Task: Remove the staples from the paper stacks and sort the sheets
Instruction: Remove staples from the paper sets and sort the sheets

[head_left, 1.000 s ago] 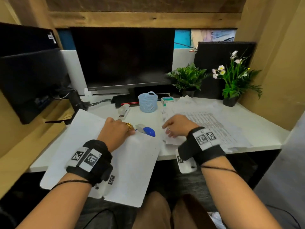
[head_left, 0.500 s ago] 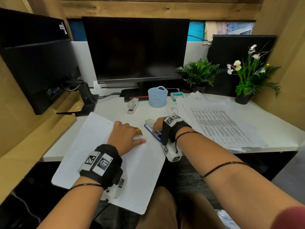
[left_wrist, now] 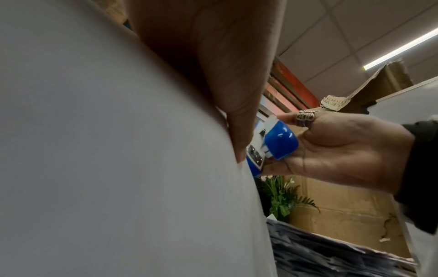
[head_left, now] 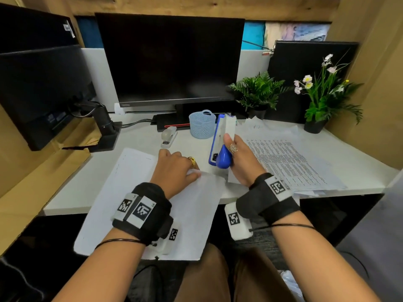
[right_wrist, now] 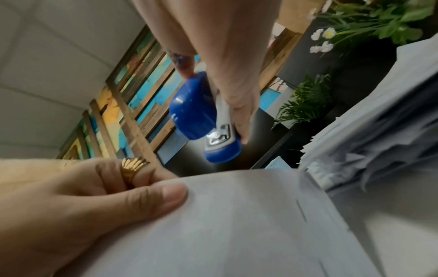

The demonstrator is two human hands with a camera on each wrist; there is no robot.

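A white paper stack (head_left: 135, 192) lies at the desk's front edge and overhangs my lap. My left hand (head_left: 181, 164) rests on its upper right corner, thumb on top and fingers curled at the edge, pinching the corner (right_wrist: 213, 196). My right hand (head_left: 231, 149) grips a blue and white stapler-like tool (head_left: 221, 144) and holds it lifted above the desk, just right of the left hand. Its blue nose and metal mouth (right_wrist: 218, 138) point down toward the pinched corner. The same tool (left_wrist: 279, 140) shows in the left wrist view, clear of the paper (left_wrist: 106, 150).
A loose pile of printed sheets (head_left: 283, 162) covers the desk's right side. A grey stapler (head_left: 168, 136) and a blue basket (head_left: 201, 124) stand in front of the monitor (head_left: 170, 59). Two potted plants (head_left: 257, 92) (head_left: 322, 99) sit at the back right.
My right hand left the printed pile, took hold of the blue tool beside the white stack and lifted it off the desk. The left hand stayed on the stack's corner.
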